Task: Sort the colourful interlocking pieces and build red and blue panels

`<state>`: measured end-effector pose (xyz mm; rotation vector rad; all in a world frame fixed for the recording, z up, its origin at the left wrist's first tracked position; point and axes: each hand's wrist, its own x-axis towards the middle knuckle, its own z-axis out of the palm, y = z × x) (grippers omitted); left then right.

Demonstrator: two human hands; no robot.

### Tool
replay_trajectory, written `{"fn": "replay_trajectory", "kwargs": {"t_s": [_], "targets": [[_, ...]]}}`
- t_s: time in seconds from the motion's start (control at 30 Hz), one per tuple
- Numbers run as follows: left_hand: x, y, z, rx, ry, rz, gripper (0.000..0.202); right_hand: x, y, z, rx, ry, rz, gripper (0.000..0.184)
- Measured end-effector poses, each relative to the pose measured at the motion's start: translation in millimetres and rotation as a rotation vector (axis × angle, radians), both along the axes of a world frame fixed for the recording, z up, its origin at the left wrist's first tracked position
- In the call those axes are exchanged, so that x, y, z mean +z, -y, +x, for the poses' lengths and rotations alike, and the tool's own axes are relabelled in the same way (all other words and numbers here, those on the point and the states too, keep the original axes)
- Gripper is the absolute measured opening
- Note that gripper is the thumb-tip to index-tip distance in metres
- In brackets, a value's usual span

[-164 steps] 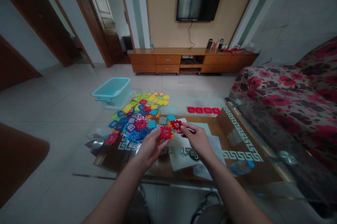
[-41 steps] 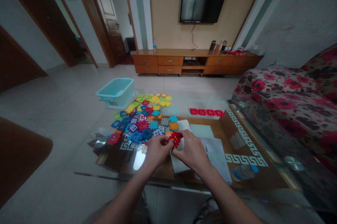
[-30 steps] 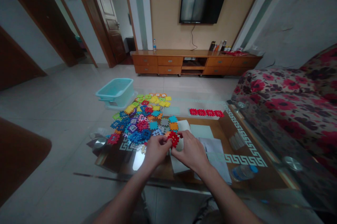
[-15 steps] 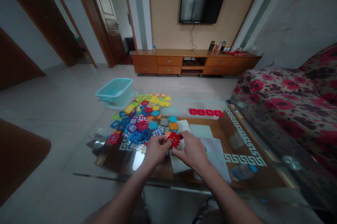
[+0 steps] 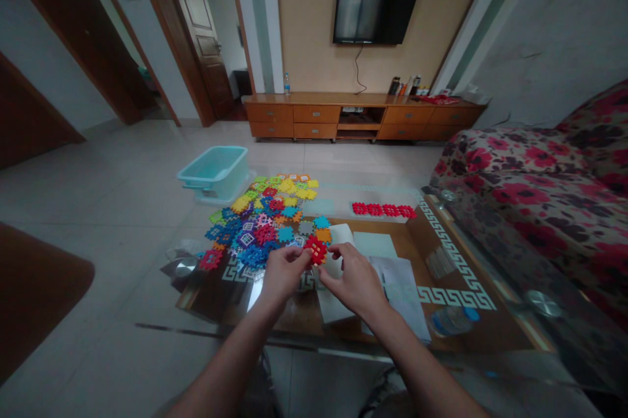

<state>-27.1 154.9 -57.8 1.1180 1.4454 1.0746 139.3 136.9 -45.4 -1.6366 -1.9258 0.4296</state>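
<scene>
My left hand (image 5: 285, 273) pinches a red interlocking plastic block (image 5: 316, 250), square with toothed edges and small holes, held above the glass table. Just to its right is my right hand (image 5: 357, 277), thumb and forefinger apart and curved toward the block's edge; whether a fingertip still touches it is hard to see. Beyond the left hand spreads a heap of similar blocks (image 5: 265, 233) in blue, yellow, green, orange and other colours. Farther back on the right, several red blocks lie joined in a row (image 5: 383, 210).
The glass table (image 5: 314, 339) has a shelf below, where papers (image 5: 402, 294) and a plastic bottle (image 5: 454, 321) show through. A teal plastic bin (image 5: 216, 173) stands past the far left corner. A flowered sofa (image 5: 544, 169) is on the right, a TV cabinet (image 5: 316, 114) ahead.
The red block has shifted slightly left and up with my left hand. My right fingers, closed on its edge before, have spread and come away from it.
</scene>
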Motion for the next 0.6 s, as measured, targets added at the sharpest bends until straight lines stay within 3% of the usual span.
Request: {"fn": "replay_trajectory", "kwargs": {"t_s": [0.23, 0.6], "targets": [[7.6, 1.5, 3.7, 0.018, 0.118, -0.079, 0.026, -0.3, -3.0, 1.7, 0.016, -0.073, 0.002, 0.025], [7.2, 0.1, 3.0, 0.020, 0.061, -0.075, 0.027, -1.7, -4.1, 3.0, 0.025, -0.056, 0.030, 0.023]]}}
